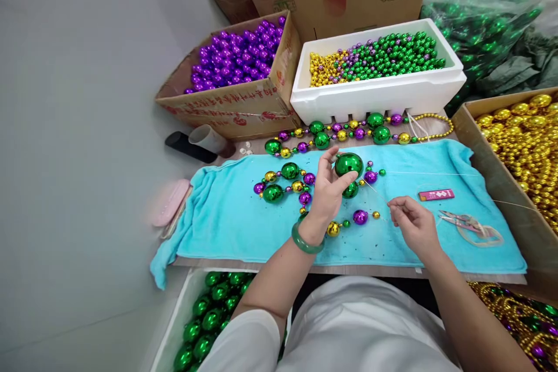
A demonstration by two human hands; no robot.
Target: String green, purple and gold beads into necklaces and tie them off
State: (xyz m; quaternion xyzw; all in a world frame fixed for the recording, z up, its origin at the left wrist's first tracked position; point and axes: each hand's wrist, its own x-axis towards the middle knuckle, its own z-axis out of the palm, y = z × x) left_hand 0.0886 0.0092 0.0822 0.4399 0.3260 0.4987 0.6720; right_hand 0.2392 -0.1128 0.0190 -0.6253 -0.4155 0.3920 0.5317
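My left hand (328,189), with a green bangle (307,238) on its wrist, grips a large shiny green bead (349,165) between thumb and fingers. A pinch of my right hand (413,224) holds a thin pale string (375,190) that runs up toward that bead. Around my left hand lies a part-strung garland of green, gold and purple beads, with a green bead (273,193) on its left side. A purple bead (360,217) lies below the hands, and another purple bead (370,176) sits just right of the held one.
A turquoise towel (235,226) covers the table. Snips (468,222) and a small pink packet (436,195) lie at right. Behind are a bead garland (321,140), a white foam box (375,96) and a carton (235,107) of purple beads. A carton (501,174) of gold beads flanks the right.
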